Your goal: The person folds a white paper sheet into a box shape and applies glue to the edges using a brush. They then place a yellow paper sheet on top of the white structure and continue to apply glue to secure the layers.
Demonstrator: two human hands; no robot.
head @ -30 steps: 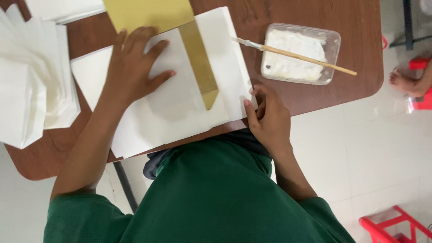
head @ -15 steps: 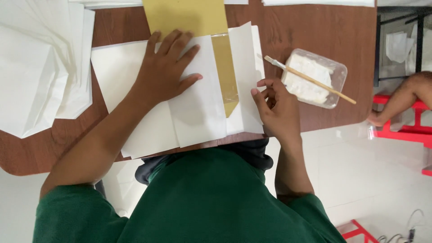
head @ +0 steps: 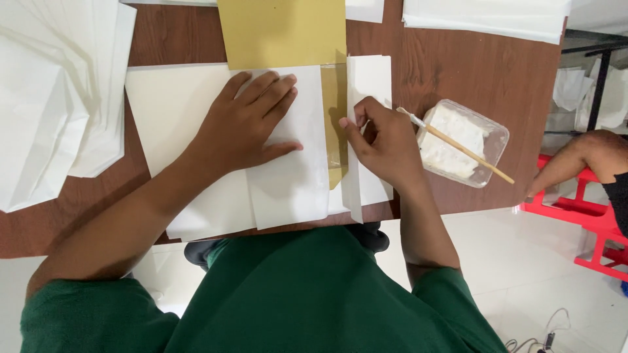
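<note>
A white paper sheet (head: 176, 104) lies on the brown wooden table (head: 458, 65) over a mustard-yellow sheet (head: 281, 33). My left hand (head: 245, 124) presses flat on the folded-over left flap, fingers spread. My right hand (head: 383, 140) pinches the edge of the right-hand white flap (head: 369, 78), lifting it beside a narrow strip of the yellow sheet that still shows.
A clear plastic tub of white paste (head: 461, 140) with a wooden stick (head: 458, 147) across it sits right of my right hand. A stack of white paper (head: 52, 98) lies at left, more white sheets (head: 484, 16) at the top. Another person's arm (head: 582, 160) and a red stool (head: 589, 222) are at right.
My right hand moved up from the sheet's lower right corner to its right flap and raised the edge. The left hand stayed pressed on the paper. The camera view shifted.
</note>
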